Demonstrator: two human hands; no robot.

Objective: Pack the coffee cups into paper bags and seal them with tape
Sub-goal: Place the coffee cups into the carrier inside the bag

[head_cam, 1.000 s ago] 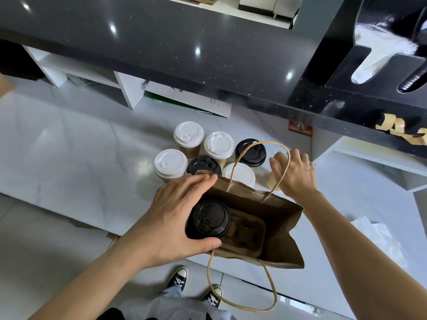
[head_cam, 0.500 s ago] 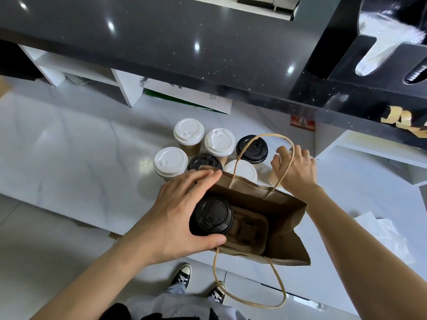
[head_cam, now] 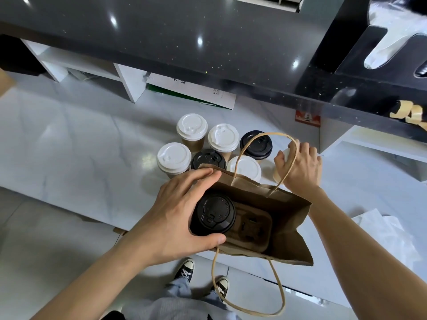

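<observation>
An open brown paper bag (head_cam: 284, 218) stands at the counter's near edge with a cardboard cup carrier (head_cam: 251, 227) inside. My left hand (head_cam: 171, 218) grips a black-lidded cup (head_cam: 216, 214) seated in the carrier's left slot. My right hand (head_cam: 300, 167) curls round a white-lidded cup (head_cam: 283, 167) just behind the bag, past its far handle (head_cam: 265, 135). Several more cups stand behind the bag: white lids (head_cam: 191, 125) (head_cam: 223, 137) (head_cam: 173, 157) (head_cam: 245, 168) and black lids (head_cam: 255, 144) (head_cam: 208, 159).
A black raised counter (head_cam: 184, 42) overhangs the white marble worktop (head_cam: 80, 146). Tape strips (head_cam: 409, 112) hang on its right edge. White paper (head_cam: 388, 229) lies at the right. A printed sheet (head_cam: 191, 91) leans at the back. My shoes (head_cam: 184, 271) show below.
My right hand has closed further round the white-lidded cup behind the bag. My left hand keeps its hold on the black-lidded cup in the carrier.
</observation>
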